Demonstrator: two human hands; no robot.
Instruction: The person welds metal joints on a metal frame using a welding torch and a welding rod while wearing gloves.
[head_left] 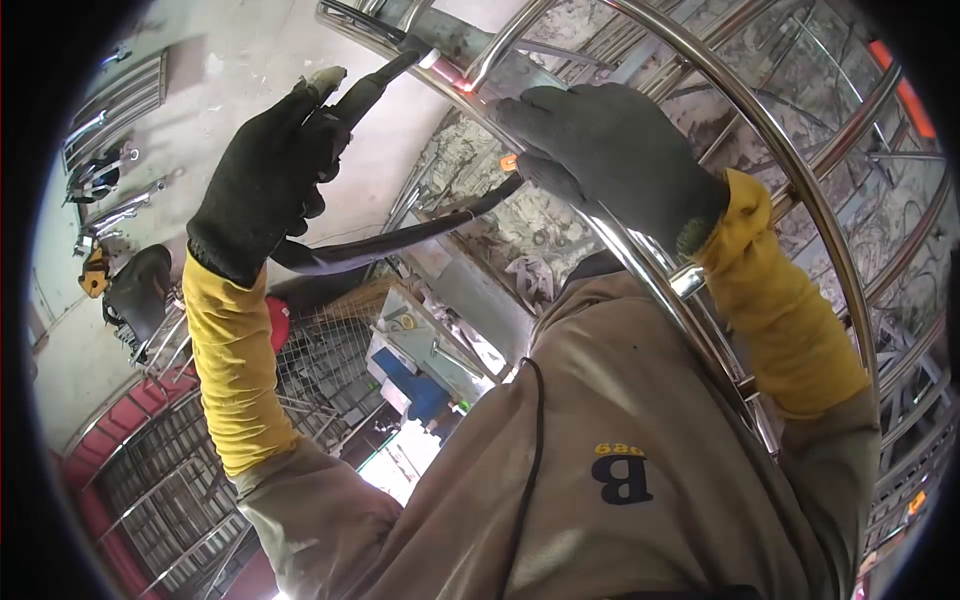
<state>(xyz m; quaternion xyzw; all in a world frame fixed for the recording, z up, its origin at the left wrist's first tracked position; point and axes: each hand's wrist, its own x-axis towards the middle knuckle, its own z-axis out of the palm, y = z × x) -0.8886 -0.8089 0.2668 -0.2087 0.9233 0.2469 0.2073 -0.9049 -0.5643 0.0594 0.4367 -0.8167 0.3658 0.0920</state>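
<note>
Our left hand (270,170) is clenched around a black welding torch (370,85), whose tip meets a glowing spot on the shiny, curved steel tube (640,260) raised before us. Our right hand (610,150) wraps around that tube just beside the glow.

The tube (648,268) was seen as glossy metal, the torch (368,88) as matt black; left hand (265,175) and right hand (615,150) were gloved in dark knitted cloth

Wire mesh panel (330,365), blue box (418,388), yellow tool (94,272).
</note>
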